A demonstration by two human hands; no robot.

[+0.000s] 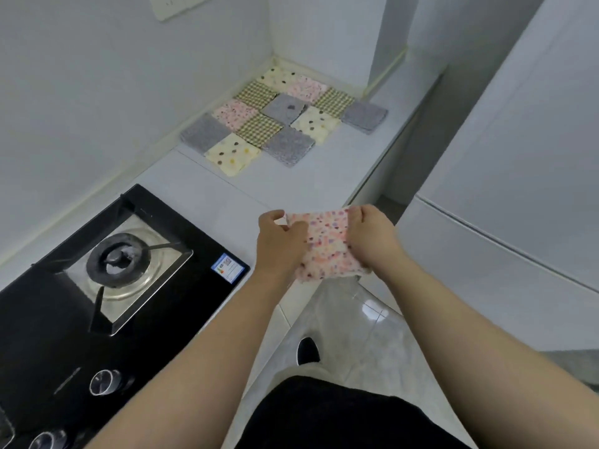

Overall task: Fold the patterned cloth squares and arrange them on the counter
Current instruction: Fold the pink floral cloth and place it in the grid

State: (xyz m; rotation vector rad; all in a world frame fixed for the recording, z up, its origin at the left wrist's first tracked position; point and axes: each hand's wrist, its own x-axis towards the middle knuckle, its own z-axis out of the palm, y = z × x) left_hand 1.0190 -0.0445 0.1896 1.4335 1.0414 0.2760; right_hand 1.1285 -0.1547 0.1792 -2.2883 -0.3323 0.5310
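Note:
A pink flowered cloth square (pixel 327 244) is held in the air over the counter's front edge. My left hand (pixel 280 244) pinches its left side and my right hand (pixel 372 241) grips its right side. Several folded cloth squares lie edge to edge in a patchwork at the far corner of the white counter (pixel 259 189): grey (pixel 288 145), cream with dots (pixel 231 152), green check (pixel 259 126) and pink flowered (pixel 235 112) among them. One grey square (pixel 364 116) lies at the right end of the patchwork.
A black gas hob (pixel 113 277) with a burner and knobs fills the counter to the left. White walls close the far corner. A white fridge (pixel 518 189) stands to the right, and the tiled floor with my shoe (pixel 308 350) shows below.

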